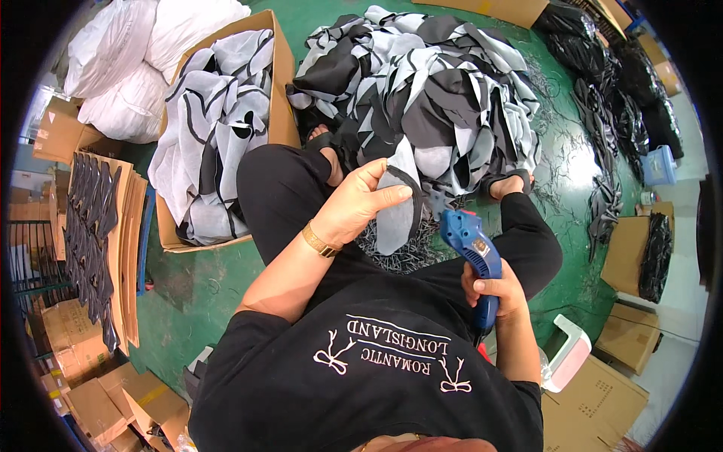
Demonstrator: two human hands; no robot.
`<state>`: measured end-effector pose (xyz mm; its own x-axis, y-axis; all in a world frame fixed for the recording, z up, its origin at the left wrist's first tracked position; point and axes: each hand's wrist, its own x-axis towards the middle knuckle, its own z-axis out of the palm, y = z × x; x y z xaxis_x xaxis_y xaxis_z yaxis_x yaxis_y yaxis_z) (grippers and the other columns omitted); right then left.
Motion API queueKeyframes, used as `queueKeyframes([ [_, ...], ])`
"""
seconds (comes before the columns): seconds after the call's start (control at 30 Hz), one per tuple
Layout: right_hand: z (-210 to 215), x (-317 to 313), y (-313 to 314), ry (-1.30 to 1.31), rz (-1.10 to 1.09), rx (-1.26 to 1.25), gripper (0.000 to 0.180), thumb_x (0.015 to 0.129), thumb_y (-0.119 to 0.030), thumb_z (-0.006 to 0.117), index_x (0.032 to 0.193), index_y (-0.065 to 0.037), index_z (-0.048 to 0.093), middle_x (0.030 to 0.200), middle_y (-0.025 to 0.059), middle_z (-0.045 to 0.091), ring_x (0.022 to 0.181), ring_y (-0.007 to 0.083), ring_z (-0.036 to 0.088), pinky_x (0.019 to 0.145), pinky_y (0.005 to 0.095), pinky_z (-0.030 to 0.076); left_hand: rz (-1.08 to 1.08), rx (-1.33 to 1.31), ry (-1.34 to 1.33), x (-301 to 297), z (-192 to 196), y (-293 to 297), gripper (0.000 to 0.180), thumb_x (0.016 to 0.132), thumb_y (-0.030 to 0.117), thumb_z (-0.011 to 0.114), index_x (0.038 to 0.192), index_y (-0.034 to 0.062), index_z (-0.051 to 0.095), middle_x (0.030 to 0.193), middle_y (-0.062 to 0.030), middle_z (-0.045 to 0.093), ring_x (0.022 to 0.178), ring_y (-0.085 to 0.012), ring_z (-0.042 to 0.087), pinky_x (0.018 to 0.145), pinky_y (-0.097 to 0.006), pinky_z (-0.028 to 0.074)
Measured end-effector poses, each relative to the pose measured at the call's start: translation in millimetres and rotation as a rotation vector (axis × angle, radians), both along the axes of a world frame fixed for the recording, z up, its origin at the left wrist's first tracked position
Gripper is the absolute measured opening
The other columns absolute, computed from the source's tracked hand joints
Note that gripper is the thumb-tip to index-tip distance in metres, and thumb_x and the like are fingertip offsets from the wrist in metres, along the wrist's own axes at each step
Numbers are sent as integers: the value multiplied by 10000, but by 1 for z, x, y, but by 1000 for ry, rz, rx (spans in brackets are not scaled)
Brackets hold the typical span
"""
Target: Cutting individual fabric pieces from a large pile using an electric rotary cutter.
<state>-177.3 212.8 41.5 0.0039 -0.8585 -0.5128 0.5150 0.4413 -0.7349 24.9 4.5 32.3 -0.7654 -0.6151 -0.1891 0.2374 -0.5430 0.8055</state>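
My left hand [367, 197] pinches a grey fabric piece [395, 226] with a dark edge between thumb and fingers; the piece hangs down between my knees. Wrapped round the handle of a blue handheld electric fabric cutter [474, 245] is my right hand [497, 292]. The cutter's metal blade end points up and left, close to the fabric's right side; whether it touches cannot be made out. Past my hands lies a big heap of grey and black fabric [452, 105], which the held piece seems to join. Dark cut scraps [407, 256] cover the floor beneath the held piece.
Left of my leg stands an open cardboard box [282, 90] full of grey fabric with black edging. White sacks [124, 98] lie behind it. Black strips hang over cardboard sheets [124, 256] at far left. Black bags [640, 83], a blue bin [660, 164] and boxes line the right side.
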Motion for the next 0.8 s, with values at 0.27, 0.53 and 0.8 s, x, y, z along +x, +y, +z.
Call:
queueKeyframes([
  [0.27, -16, 7, 2, -127, 68, 30, 372, 598, -165, 750, 867, 33, 585, 629, 89, 555, 490, 183, 535, 477, 284, 453, -51, 140, 166, -2, -3, 5, 334, 873, 1, 601, 1192, 48, 514, 1051, -8, 624, 929, -84, 603, 826, -251, 496],
  [0.53, -15, 15, 0, -173, 38, 27, 372, 566, -157, 743, 808, 17, 521, 552, 73, 462, 468, 179, 472, 420, 278, 396, -152, 46, 129, 0, -8, 6, 450, 862, -8, 610, 1286, 27, 464, 1132, -33, 615, 1020, -111, 596, 899, -274, 473],
  [0.8, -4, 7, -18, -63, -60, -12, 388, 635, -178, 729, 912, 25, 547, 624, 75, 515, 523, 166, 508, 478, 277, 430, -150, -107, 12, -1, -3, 8, 309, 848, 1, 633, 1151, 13, 574, 1047, -19, 637, 935, -75, 594, 833, -227, 475],
])
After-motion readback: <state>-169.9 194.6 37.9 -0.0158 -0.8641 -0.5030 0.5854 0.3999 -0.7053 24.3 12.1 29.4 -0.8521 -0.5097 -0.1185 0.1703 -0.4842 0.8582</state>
